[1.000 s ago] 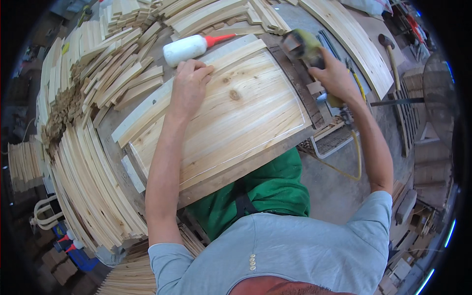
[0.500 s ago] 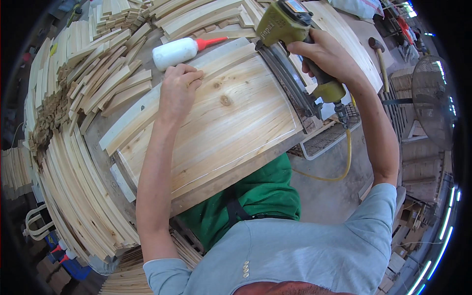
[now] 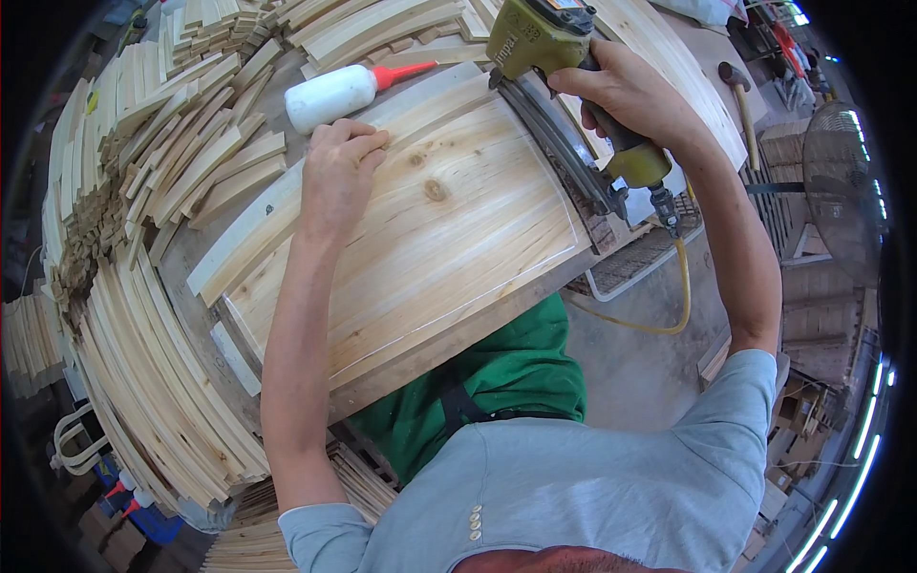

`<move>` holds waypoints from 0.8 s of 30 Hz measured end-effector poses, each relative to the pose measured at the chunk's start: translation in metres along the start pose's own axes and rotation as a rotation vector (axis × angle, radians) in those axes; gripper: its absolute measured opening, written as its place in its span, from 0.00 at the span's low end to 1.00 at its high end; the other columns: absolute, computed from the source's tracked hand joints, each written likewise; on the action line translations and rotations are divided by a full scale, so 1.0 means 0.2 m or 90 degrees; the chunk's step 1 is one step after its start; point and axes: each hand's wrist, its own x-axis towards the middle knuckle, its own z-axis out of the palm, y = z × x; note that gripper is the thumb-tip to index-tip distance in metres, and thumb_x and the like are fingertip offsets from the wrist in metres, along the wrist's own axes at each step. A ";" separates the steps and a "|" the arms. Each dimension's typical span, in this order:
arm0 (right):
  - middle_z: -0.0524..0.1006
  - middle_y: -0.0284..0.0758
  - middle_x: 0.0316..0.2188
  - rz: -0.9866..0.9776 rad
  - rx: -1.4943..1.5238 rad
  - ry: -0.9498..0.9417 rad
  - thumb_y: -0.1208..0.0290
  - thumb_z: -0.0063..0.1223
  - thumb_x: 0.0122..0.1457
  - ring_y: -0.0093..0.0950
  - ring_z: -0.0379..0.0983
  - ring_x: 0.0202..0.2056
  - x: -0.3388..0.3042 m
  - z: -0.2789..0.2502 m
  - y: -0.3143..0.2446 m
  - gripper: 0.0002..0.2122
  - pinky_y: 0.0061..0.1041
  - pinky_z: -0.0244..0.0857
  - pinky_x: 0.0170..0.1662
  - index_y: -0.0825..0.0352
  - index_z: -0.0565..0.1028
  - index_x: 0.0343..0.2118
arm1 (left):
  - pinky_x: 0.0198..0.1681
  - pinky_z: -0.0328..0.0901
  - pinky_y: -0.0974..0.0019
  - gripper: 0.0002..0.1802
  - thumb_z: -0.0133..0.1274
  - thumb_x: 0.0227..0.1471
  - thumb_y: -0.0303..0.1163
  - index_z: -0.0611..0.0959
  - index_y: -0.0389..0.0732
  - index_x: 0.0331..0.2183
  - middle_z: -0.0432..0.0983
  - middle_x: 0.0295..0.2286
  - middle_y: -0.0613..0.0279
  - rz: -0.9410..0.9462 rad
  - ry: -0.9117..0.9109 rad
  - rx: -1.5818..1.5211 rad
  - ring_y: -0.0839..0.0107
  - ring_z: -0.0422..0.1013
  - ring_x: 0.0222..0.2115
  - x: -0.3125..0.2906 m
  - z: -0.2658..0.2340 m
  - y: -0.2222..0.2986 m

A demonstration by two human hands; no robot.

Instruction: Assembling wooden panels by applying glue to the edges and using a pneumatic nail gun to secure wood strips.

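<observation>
Left hand (image 3: 339, 181), curled, grip unclear, rests over a wooden strip (image 3: 435, 116) along the far edge of a board (image 3: 458, 224); right hand (image 3: 638, 95) clasps a nail gun (image 3: 541, 43) near the strip's right end.

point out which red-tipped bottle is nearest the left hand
The white bottle lying just beyond the left hand; the other bottles are far off, lower left.

I wear a short-sleeved blue-grey shirt (image 3: 602, 468), round pale buttons (image 3: 475, 522) in a row, green legwear (image 3: 530, 368), dark strap (image 3: 456, 406); left hand (image 3: 338, 180) and right hand (image 3: 642, 94) bare.
</observation>
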 end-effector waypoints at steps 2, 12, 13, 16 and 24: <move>0.73 0.33 0.18 -0.003 0.012 -0.037 0.57 0.53 0.56 0.19 0.73 0.18 0.01 0.00 0.02 0.19 0.17 0.70 0.22 0.72 0.72 0.39 | 0.45 0.64 0.65 0.11 0.57 0.45 0.26 0.85 0.38 0.34 0.77 0.35 0.62 0.006 0.007 0.004 0.65 0.69 0.39 0.00 0.00 0.00; 0.71 0.30 0.18 0.015 0.056 -0.011 0.58 0.51 0.58 0.17 0.70 0.18 -0.07 -0.01 -0.04 0.17 0.16 0.64 0.20 0.71 0.72 0.35 | 0.47 0.63 0.64 0.14 0.59 0.44 0.27 0.83 0.37 0.37 0.75 0.39 0.56 0.029 0.047 -0.006 0.60 0.69 0.42 -0.09 -0.11 -0.02; 0.71 0.30 0.18 0.011 0.054 -0.012 0.58 0.51 0.58 0.17 0.70 0.18 -0.11 -0.04 -0.04 0.17 0.16 0.64 0.20 0.71 0.72 0.35 | 0.48 0.63 0.64 0.15 0.59 0.44 0.27 0.82 0.37 0.38 0.75 0.40 0.56 0.019 0.069 -0.035 0.60 0.69 0.43 -0.16 -0.15 0.00; 0.71 0.31 0.16 0.053 0.092 0.011 0.62 0.51 0.57 0.17 0.69 0.16 -0.24 -0.06 -0.08 0.14 0.17 0.63 0.20 0.72 0.72 0.33 | 0.49 0.63 0.61 0.15 0.60 0.41 0.26 0.82 0.37 0.37 0.73 0.40 0.54 -0.081 0.074 0.057 0.58 0.68 0.44 -0.42 -0.41 -0.13; 0.70 0.29 0.19 0.047 0.151 -0.112 0.65 0.54 0.57 0.17 0.67 0.17 -0.28 0.11 -0.33 0.13 0.18 0.61 0.19 0.70 0.70 0.37 | 0.42 0.67 0.67 0.09 0.59 0.45 0.24 0.83 0.35 0.33 0.74 0.35 0.56 -0.308 0.196 -0.003 0.65 0.71 0.38 -0.89 -0.70 -0.52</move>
